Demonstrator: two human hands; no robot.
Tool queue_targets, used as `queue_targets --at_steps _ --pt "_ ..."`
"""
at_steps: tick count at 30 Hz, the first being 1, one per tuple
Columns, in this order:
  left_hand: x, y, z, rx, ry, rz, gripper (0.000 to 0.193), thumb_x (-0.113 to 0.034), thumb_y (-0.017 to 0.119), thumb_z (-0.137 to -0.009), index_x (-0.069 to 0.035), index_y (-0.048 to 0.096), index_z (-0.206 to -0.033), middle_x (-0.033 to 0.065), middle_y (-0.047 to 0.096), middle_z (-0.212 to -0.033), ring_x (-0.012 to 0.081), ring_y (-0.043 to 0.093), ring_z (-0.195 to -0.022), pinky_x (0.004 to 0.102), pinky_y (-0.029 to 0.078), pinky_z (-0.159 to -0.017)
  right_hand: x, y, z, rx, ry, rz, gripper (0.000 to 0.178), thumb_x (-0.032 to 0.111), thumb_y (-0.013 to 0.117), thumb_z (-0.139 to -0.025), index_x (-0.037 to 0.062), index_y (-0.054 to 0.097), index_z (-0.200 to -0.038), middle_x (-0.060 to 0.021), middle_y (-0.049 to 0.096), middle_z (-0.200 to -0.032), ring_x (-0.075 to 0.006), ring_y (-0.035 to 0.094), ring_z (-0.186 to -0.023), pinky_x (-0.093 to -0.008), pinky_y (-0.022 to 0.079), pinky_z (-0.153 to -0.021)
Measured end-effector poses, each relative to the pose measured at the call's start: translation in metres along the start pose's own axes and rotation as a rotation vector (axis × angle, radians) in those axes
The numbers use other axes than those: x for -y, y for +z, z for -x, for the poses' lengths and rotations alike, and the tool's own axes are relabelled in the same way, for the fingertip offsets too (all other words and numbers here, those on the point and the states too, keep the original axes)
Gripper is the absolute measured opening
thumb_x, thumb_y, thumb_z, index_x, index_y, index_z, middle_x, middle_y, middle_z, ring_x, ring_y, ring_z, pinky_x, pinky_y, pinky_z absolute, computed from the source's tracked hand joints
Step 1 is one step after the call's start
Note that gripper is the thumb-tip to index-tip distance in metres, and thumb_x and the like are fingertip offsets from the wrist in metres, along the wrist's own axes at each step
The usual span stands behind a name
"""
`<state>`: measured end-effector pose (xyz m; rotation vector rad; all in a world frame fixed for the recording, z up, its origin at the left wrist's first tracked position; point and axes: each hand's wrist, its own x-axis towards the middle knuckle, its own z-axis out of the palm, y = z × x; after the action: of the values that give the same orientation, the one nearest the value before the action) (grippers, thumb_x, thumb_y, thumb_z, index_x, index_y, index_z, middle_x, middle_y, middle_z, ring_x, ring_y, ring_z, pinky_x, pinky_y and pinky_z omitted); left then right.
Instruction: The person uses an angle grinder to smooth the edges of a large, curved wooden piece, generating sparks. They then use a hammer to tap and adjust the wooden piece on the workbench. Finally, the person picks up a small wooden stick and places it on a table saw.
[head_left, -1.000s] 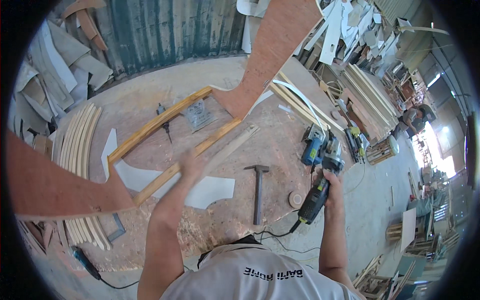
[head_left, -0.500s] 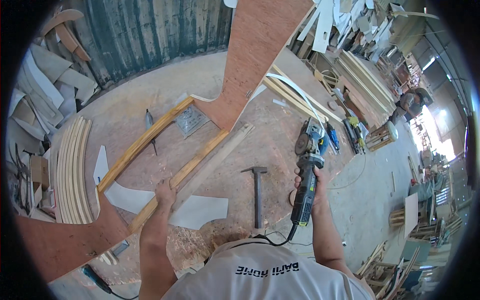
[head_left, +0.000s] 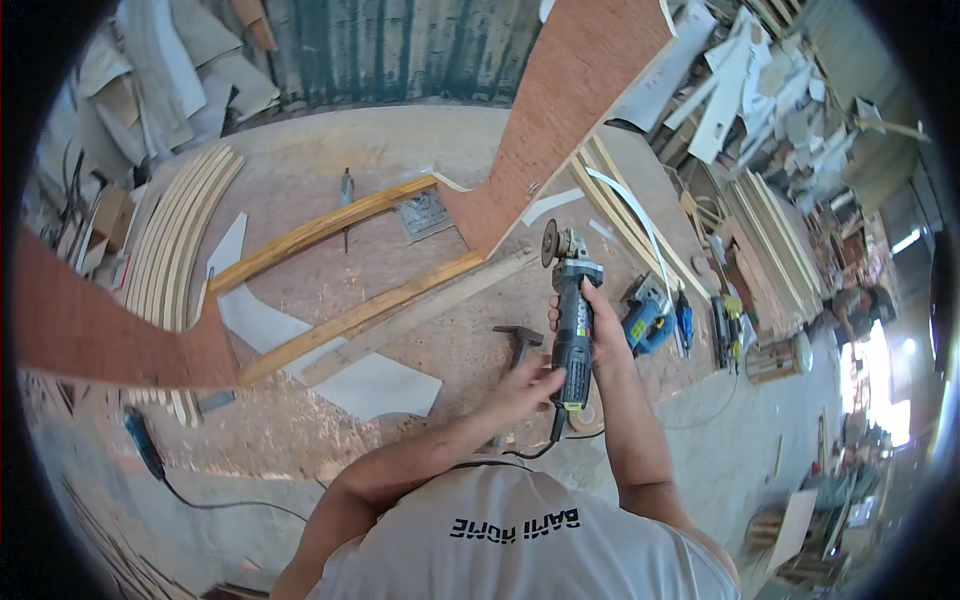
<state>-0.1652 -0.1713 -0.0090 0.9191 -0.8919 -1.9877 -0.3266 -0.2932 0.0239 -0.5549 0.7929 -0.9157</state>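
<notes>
In my right hand (head_left: 606,325) is a black angle grinder (head_left: 573,330), with my fingers wrapped round its body. Its disc (head_left: 550,243) points away from me, and its cord hangs from the near end. My left hand (head_left: 528,385) is at the grinder's rear part, fingers stretched towards it and seeming to touch its side. Behind that hand lies a hammer (head_left: 521,338), its handle mostly hidden by my forearm. Beyond it, on the worktable (head_left: 330,440), rests a frame of two wooden rails (head_left: 365,315) between reddish plywood panels (head_left: 575,95).
Curved wooden strips (head_left: 185,240) stand at the left. Pale cut sheets (head_left: 385,388) lie under the frame. A blue power tool (head_left: 650,318) and other tools sit at the table's right side. Another corded tool (head_left: 143,440) is at the near left edge. Offcuts (head_left: 725,95) pile up beyond.
My left hand has left the near wooden rail and come right to the grinder. The grinder has moved left, in front of me, and the view has turned.
</notes>
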Motion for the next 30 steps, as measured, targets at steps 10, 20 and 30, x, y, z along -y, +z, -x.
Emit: queue_targets --at_steps 10,20,30 --pt "-0.011 0.084 -0.058 -0.304 0.260 0.403 0.037 -0.022 0.069 -0.093 -0.008 0.046 -0.118 0.0043 0.059 -0.092 0.0141 0.062 -0.071 0.0303 0.054 -0.057 0.039 -0.007 -0.047 0.223 0.173 0.112 0.055 0.048 0.061 -0.093 -0.0031 0.057 -0.113 -0.0140 0.067 -0.089 -0.0240 0.068 -0.071 -0.0356 0.060 -0.067" --pt "-0.024 0.102 -0.085 -0.385 0.354 0.310 0.039 -0.019 0.072 -0.090 -0.007 0.044 -0.114 0.0046 0.058 -0.092 0.0118 0.061 -0.072 0.0295 0.053 -0.056 0.075 0.002 -0.053 0.285 0.204 0.164 0.057 0.048 0.061 -0.093 -0.0037 0.056 -0.116 -0.0131 0.067 -0.090 -0.0222 0.068 -0.073 -0.0347 0.060 -0.068" --pt "-0.031 0.102 -0.079 -0.387 0.404 0.231 0.059 -0.029 0.073 -0.086 0.002 0.038 -0.123 0.0110 0.056 -0.104 0.0159 0.061 -0.089 0.0296 0.055 -0.067 0.080 0.007 -0.044 0.203 0.207 0.220 0.065 0.050 0.059 -0.093 -0.0058 0.051 -0.124 -0.0133 0.066 -0.092 -0.0219 0.067 -0.075 -0.0335 0.060 -0.068"
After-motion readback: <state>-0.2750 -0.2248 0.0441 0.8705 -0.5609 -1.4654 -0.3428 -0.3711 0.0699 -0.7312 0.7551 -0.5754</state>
